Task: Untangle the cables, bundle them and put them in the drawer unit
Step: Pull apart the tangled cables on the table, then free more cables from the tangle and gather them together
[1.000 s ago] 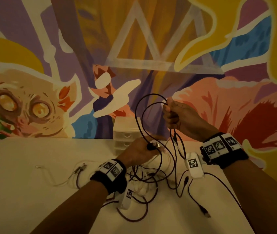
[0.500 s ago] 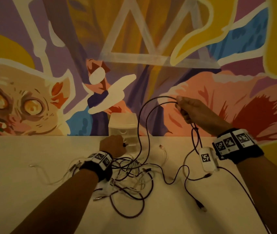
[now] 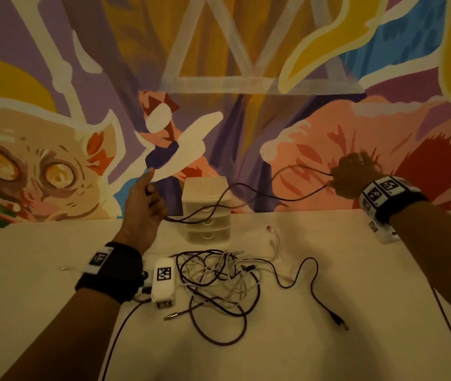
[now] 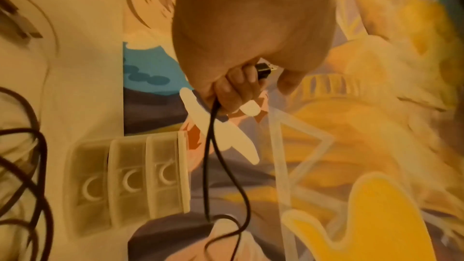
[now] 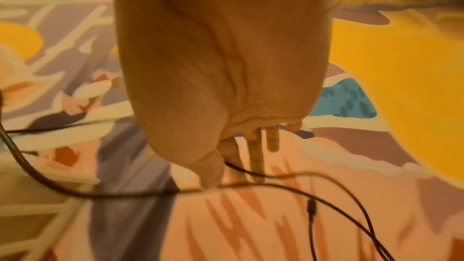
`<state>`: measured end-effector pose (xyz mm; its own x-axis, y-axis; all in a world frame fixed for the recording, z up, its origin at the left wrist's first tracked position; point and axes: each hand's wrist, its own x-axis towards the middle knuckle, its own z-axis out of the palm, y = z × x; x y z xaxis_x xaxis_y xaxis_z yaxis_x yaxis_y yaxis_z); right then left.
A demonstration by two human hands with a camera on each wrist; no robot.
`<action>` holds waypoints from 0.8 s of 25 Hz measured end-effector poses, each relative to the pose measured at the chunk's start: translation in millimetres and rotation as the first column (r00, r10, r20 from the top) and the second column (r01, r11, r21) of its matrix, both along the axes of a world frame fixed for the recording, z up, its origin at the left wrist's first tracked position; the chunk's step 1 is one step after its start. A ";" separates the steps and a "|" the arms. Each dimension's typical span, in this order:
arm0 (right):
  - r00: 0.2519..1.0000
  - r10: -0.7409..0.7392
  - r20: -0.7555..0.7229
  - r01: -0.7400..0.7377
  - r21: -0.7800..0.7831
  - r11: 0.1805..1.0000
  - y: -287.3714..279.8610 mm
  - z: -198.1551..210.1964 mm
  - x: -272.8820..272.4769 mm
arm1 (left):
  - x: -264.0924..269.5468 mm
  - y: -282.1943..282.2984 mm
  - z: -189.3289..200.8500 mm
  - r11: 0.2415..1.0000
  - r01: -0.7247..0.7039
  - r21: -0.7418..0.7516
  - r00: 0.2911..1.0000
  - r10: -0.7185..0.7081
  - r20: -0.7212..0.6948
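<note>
Hands are raised above the surface (image 3: 40,270) and spread wide, with one black cable (image 3: 246,188) strung between them in two sagging strands. The left hand (image 3: 143,204) has its fingers curled round one end of that cable; in the left wrist view its dark plug (image 4: 263,69) pokes out above the knuckles while the cord drops from the fist. The right hand (image 3: 352,178), well off to the right against the painted wall (image 3: 246,50), pinches the cable between thumb and forefinger, its other fingers (image 5: 256,152) hanging nearly straight (plain in the right wrist view). Below, the tangle of dark and white cables (image 3: 219,276) lies loose on the surface in front of the small three-drawer unit (image 3: 206,213), whose drawers are closed. A dark strand (image 3: 313,284) trails right from the tangle and ends in a plug.
</note>
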<state>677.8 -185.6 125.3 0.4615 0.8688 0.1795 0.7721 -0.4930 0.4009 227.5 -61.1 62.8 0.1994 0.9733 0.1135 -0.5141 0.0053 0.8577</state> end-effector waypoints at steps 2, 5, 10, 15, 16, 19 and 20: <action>0.947 0.235 -0.221 -0.227 0.059 0.972 13.6 -14.3 -29.5 | 13.0 -12.4 -1.0 0.997 0.069 -0.021 0.993 -0.067 0.096; 0.572 0.565 -0.594 -0.463 0.334 0.821 12.9 -33.4 -125.3 | 34.0 -31.2 -5.3 0.981 0.193 -0.026 0.971 -0.187 0.149; 0.377 0.569 -0.731 -0.720 0.155 0.676 14.6 -60.2 -231.4 | 41.4 -42.9 -6.8 0.953 0.302 -0.020 0.949 -0.298 0.104; 0.183 0.577 -0.796 -0.671 0.327 0.665 25.0 -80.1 -233.9 | 10.1 -29.2 -7.4 0.980 0.200 0.018 0.978 -0.201 0.059; 0.190 0.593 -0.783 -0.652 0.351 0.672 25.7 -80.5 -227.0 | 4.3 -25.6 -10.0 0.984 0.178 0.019 0.982 -0.179 0.057; 0.327 0.656 -0.681 -0.697 0.295 0.654 21.1 -86.6 -193.3 | -13.7 -10.2 -12.1 0.993 0.105 0.054 0.993 -0.108 0.046; 0.364 0.661 -0.657 -0.683 0.294 0.669 18.0 -86.7 -176.4 | -21.5 -3.6 -10.9 0.994 0.092 0.055 0.993 -0.095 0.063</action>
